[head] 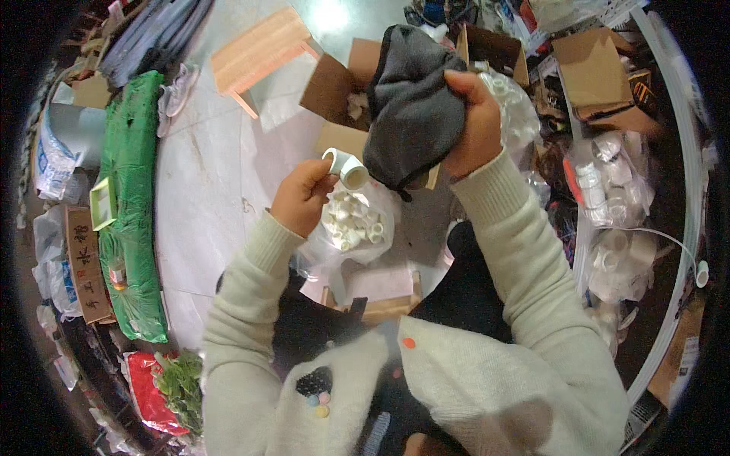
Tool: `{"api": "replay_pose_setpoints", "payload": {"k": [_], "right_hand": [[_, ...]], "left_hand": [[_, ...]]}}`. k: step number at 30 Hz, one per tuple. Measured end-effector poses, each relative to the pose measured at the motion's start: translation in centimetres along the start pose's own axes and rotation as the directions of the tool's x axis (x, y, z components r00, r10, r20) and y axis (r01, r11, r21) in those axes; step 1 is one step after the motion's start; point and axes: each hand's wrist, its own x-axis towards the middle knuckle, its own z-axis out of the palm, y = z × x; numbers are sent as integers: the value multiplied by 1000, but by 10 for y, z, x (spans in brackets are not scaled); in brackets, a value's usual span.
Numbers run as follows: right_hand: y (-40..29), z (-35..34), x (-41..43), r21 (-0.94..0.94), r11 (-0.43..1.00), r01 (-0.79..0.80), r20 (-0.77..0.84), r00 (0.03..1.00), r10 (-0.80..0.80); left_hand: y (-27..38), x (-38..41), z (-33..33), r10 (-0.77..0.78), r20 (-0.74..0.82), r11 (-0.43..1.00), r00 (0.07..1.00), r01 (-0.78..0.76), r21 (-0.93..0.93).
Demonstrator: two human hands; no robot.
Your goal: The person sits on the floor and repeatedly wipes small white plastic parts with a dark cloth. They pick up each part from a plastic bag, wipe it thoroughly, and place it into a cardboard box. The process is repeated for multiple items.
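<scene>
My left hand [305,196] grips a white plastic pipe elbow [347,169], one round opening turned towards me. My right hand [473,122] holds up a dark grey padded cloth item [416,108] by its right side; the two items are close to each other. Below them on the floor, a clear plastic bag [381,233] lies open with many small white pipe fittings [349,219] inside. Behind the cloth stands an open cardboard box [328,88], partly hidden by it.
A small wooden stool [259,48] stands at the upper left. A long green plastic-wrapped bundle [130,211] lies on the left. Bagged white fittings [616,176] and another cardboard box [593,74] are at the right. A wooden edge [388,308] shows between my legs.
</scene>
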Motion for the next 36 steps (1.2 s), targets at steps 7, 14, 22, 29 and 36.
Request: {"api": "replay_pose_setpoints", "payload": {"k": [7, 14, 22, 29, 36], "right_hand": [[73, 25, -21, -778, -424, 464, 562, 816, -139], [84, -11, -5, -906, 330, 266, 224, 962, -159], [72, 15, -16, -326, 932, -159, -131, 984, 122], [78, -29, -13, -450, 882, -141, 71, 979, 192], [75, 0, -15, -777, -30, 628, 603, 730, -323]], "left_hand": [[18, -8, 20, 315, -352, 909, 881, -387, -154], [17, -9, 22, 661, -239, 743, 712, -577, 338], [21, -12, 15, 773, -216, 633, 597, -702, 326], [29, -6, 22, 637, -349, 736, 687, -677, 9], [19, 3, 14, 235, -303, 620, 924, -382, -685]]}}
